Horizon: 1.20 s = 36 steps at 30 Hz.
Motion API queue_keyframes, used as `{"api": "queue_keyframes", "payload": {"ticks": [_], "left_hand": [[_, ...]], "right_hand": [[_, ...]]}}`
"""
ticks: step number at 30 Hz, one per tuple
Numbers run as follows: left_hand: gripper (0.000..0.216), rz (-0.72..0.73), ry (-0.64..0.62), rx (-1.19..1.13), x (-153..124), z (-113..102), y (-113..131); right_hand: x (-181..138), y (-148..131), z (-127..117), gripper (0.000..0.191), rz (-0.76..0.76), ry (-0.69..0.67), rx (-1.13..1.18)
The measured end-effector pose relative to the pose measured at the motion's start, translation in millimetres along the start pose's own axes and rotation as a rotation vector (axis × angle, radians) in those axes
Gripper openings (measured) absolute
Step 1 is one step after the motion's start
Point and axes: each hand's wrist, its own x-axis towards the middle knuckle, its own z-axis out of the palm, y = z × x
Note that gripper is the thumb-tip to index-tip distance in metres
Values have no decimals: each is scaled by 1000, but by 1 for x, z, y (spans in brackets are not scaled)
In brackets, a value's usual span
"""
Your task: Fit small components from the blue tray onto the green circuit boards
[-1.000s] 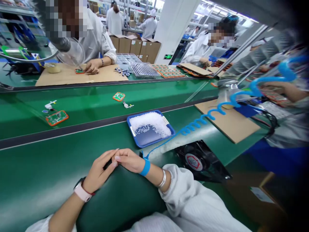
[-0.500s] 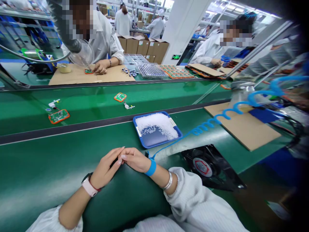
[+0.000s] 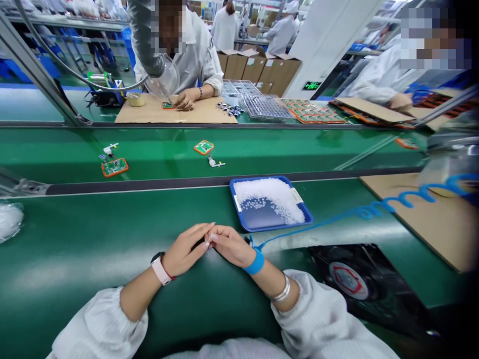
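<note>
My left hand [image 3: 189, 249] and my right hand [image 3: 231, 245] meet at the fingertips above the green work surface [image 3: 112, 259]. The left one has its fingers stretched out, with a gap between thumb and fingers. On the right, the fingers curl together against the left fingertips, and I see no object in either hand. A blue wrist strap [image 3: 255, 262] circles my right wrist and joins a coiled blue cord [image 3: 392, 202]. Just beyond my right hand lies a blue tray [image 3: 258, 223] with small white pieces [image 3: 267, 192] in it.
A black fan [image 3: 348, 280] lies right of my right arm, near a cardboard sheet [image 3: 415, 219]. Circuit boards [image 3: 115, 167] with orange edges lie on the green strip ahead. Across it, a co-worker's hand [image 3: 187, 98] rests near a small board. A clear plastic bag [image 3: 9, 221] is far left.
The view has swung left, so everything sits further right in the picture and the plastic bag has come into sight. My hands keep the same touching pose.
</note>
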Motion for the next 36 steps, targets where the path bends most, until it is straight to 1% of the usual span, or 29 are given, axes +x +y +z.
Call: {"api": "queue_keyframes", "payload": {"ticks": [15,25,31,36], "left_hand": [[43,13,-2,13,0,1,-2],[43,13,7,-32,-1,2,-4],[42,23,26,-54,1,0,0],[41,5,32,-38,2,0,2]], "right_hand": [[-1,-2,0,26,9,42,-62],[0,-1,2,27,-13,77,-98],[0,-1,2,26,-24,68,-92],[-1,1,0,26,-16,55,-101]]}}
